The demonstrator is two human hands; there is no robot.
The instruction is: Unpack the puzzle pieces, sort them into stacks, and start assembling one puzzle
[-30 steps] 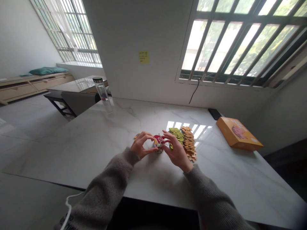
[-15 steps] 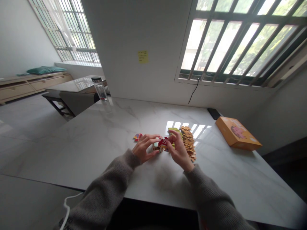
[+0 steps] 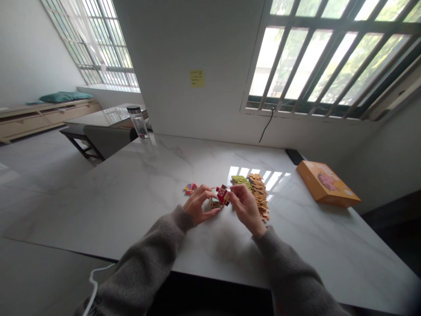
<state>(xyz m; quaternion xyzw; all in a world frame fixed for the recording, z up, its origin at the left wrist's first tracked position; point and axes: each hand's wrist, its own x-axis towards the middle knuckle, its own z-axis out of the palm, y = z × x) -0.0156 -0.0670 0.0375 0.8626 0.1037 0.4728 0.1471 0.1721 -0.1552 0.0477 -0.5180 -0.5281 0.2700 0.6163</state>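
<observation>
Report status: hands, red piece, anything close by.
Right hand holding red piece. Left hand at small stack, contact unclear. Green row and orange row close by right hand.

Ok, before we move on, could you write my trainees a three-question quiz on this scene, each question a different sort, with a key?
1. Multiple choice. What is the main colour of the puzzle piece held in the person's right grip?
a) blue
b) red
c) black

2. True or false? The orange box lies to the left of the glass bottle.

3. Fill in the gap. Immediately right of the green row of pieces lies another row, coloured ____.

Key: 1. b. 2. False; the box is at the right of the table, the bottle at its far left. 3. Orange-brown.
</observation>
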